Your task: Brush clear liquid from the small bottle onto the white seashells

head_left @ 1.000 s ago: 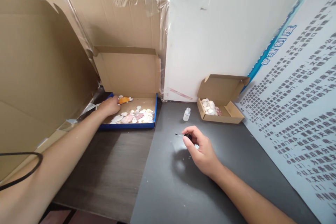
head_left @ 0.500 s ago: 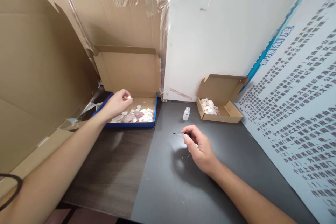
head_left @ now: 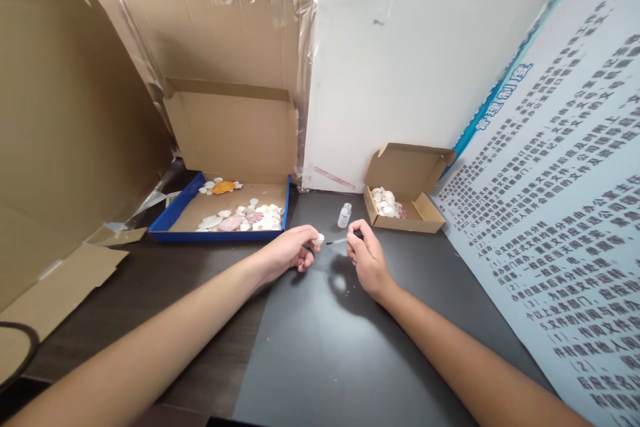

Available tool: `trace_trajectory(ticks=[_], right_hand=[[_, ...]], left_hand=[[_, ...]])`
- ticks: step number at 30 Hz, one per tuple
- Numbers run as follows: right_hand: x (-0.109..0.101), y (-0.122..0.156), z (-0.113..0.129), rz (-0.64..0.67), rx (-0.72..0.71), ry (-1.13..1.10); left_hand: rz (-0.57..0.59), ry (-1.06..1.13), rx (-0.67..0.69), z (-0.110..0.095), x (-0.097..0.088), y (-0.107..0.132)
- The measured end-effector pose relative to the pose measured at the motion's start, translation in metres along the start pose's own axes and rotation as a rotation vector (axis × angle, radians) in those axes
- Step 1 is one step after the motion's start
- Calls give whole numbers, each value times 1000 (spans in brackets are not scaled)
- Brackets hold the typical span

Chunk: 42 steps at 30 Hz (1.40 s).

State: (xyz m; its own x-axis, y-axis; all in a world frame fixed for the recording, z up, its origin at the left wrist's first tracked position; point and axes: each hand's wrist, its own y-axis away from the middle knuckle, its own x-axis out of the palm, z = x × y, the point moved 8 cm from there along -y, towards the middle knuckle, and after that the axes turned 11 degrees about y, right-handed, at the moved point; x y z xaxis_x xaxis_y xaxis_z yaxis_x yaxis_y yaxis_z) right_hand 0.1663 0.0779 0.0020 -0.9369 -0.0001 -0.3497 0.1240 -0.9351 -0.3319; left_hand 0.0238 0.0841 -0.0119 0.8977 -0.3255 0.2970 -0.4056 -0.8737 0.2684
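My left hand (head_left: 290, 255) is closed in a pinch on a small white shell (head_left: 319, 239), held just above the dark table. My right hand (head_left: 365, 257) is closed on a thin brush with a black cap (head_left: 343, 240), its tip pointing left at the shell. A small clear bottle (head_left: 344, 215) stands open just behind the two hands. The blue-edged cardboard tray (head_left: 170, 220) at the back left holds several pale shells and one orange shell (head_left: 223, 187). A small brown box (head_left: 430, 219) at the back right holds more shells.
Large cardboard sheets (head_left: 65, 120) lean along the left and back. A white wall panel rises behind the bottle. A printed poster (head_left: 560, 213) slants down the right side. A dark grey mat (head_left: 340, 353) covers the table in front of me.
My left hand left the blue tray with a small white shell and came right to the brush. My right hand shifted slightly up and left. The camera tilted down.
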Motion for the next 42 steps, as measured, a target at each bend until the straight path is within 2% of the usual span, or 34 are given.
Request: trace_trajectory(ticks=[4, 7, 11, 18, 24, 29, 31, 34, 39, 42], right_hand=[[-2, -7, -6, -13, -29, -45], [-2, -9, -8, 13, -21, -52], [-1, -10, -9, 46, 16, -84], [2, -7, -10, 105, 68, -4], [2, -6, -6, 138, 36, 112], [-7, -8, -1, 25, 33, 211], [-7, -8, 1, 33, 20, 188], [0, -7, 2, 111, -15, 184], [-6, -10, -2, 46, 48, 171], [-4, -9, 1, 73, 25, 134]], left_hand=[[33, 119, -25, 2, -4, -7], [114, 201, -52, 5, -3, -13], [211, 185, -96, 7, 1, -16], [238, 118, -104, 8, 2, -9], [217, -41, -5, 7, 3, -6], [199, -182, 124, 4, 4, -1], [186, -211, 168, 2, 3, 0], [189, -226, 171, 2, 3, -2], [135, -200, 128, 4, 3, -3], [127, -218, 128, 5, 7, -2]])
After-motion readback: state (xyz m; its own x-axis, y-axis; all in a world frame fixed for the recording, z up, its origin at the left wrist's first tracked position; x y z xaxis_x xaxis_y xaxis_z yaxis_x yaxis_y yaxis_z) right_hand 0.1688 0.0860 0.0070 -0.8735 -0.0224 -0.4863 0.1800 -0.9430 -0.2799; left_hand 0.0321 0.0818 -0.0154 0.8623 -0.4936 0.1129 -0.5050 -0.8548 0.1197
